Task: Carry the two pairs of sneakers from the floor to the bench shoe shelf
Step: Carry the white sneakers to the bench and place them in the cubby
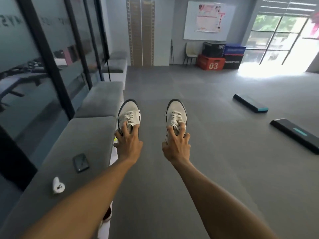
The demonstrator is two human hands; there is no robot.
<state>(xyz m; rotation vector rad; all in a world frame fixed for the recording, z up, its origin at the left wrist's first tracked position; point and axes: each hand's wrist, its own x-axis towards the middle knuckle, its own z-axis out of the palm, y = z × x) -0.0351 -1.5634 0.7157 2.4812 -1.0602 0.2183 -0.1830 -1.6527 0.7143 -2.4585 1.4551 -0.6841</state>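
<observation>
I hold one white sneaker with a dark sole in each hand, toes pointing away from me, both lifted above the grey floor. My left hand [128,144] grips the left sneaker [129,111] at its opening, right at the front edge of the grey cushioned bench [93,131]. My right hand [177,145] grips the right sneaker [176,112] the same way, over open floor. Below the bench edge, part of a dark red and white shoe [107,214] and a bit of yellow [115,139] peek out; the shelf itself is hidden.
A dark phone [80,162] and a white controller [57,185] lie on the bench cushion. Glass partitions run along the left. Two black step platforms [250,105] [296,133] lie on the floor at right. Stacked plyo boxes [211,63] and a chair [190,52] stand at the far wall.
</observation>
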